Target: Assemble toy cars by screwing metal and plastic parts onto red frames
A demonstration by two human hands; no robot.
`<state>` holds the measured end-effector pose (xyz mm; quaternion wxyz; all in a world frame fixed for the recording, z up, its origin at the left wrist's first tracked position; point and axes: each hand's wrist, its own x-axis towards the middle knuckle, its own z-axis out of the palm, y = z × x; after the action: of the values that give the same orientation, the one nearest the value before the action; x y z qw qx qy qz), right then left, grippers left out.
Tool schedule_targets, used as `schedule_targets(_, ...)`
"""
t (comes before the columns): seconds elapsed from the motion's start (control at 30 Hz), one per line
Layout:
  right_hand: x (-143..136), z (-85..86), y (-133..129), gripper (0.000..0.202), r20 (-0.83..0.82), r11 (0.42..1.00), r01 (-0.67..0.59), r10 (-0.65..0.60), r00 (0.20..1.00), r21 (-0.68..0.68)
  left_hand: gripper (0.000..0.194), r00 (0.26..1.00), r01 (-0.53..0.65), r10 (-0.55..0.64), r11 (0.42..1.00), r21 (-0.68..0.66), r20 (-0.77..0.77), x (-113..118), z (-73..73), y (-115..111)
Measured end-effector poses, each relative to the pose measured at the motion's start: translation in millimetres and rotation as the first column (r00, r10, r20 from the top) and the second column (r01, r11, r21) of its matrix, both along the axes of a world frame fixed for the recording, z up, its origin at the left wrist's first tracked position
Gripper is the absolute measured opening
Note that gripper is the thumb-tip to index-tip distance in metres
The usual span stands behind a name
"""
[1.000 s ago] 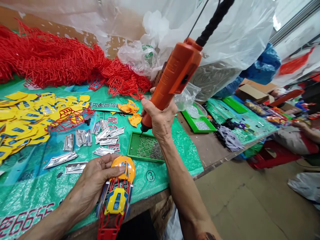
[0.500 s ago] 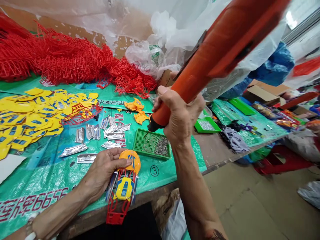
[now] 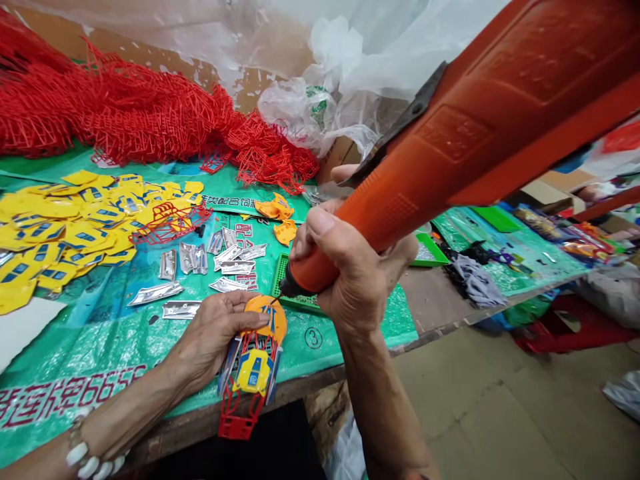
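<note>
An orange electric screwdriver (image 3: 450,153) fills the upper right of the view, slanting down to the left, and the right hand (image 3: 357,267) is wrapped tight around its lower barrel with the thumb laid along the top. Its dark tip sits at the orange nose of a toy car (image 3: 253,360), which lies at the near edge of the table (image 3: 435,303), its tail overhanging the edge. The left hand (image 3: 213,337) is closed on the car's left side, thumb pressed across the nose, fingers under the body; the car shows a red lattice frame, a yellow cabin piece and silver side panels. The table is covered by a green woven sheet (image 3: 100,347) printed with red digits that read as "666" along the near edge, a circled "3" beside the car, and Chinese characters further back that are too small to read. Along the back lies a heap of red lattice frames (image 3: 130,113), with crumpled clear plastic bags (image 3: 320,100) right of it. At the left is a spread of yellow cabin pieces (image 3: 65,227); loose silver panels (image 3: 200,267) lie between them and the car. A green screw tray (image 3: 295,297) sits just behind the car, largely hidden by the right hand, and two orange nose pieces (image 3: 277,217) lie beyond it.
</note>
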<state>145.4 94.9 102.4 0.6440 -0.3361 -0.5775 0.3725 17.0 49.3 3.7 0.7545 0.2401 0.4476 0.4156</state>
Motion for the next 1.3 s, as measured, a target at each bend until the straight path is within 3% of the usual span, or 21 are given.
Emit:
schedule_targets(0.37,-2,-17.0,4,0.039,-0.116,0.999,-0.05,0.051,0.992,0.013,0.023,1.0,0.006,-0.006,1.0,0.002,0.001,-1,-3.3,0)
schedule_targets(0.63,-6,-15.1,0,0.027,-0.08,0.998,-0.058,0.059,0.995,0.019,0.014,1.0,0.006,-0.006,1.0,0.013,0.029,-1,-7.3,0)
schedule_targets(0.93,-4,-16.0,3,0.019,-0.038,1.0,0.022,-0.021,0.999,0.022,0.023,1.0,-0.003,0.002,1.0,0.017,0.02,1,-3.8,-1)
schedule_targets(1.1,-1,-9.3,6,0.014,-0.059,0.998,-0.027,0.03,0.998,0.06,0.026,1.0,-0.025,0.025,0.999,0.027,-0.013,3,-4.6,-3)
schedule_targets(1.3,-1,-4.9,9,0.028,-0.114,0.997,-0.003,0.012,0.993,0.082,0.03,1.0,-0.022,0.022,1.0,0.015,-0.011,2,-7.1,-2)
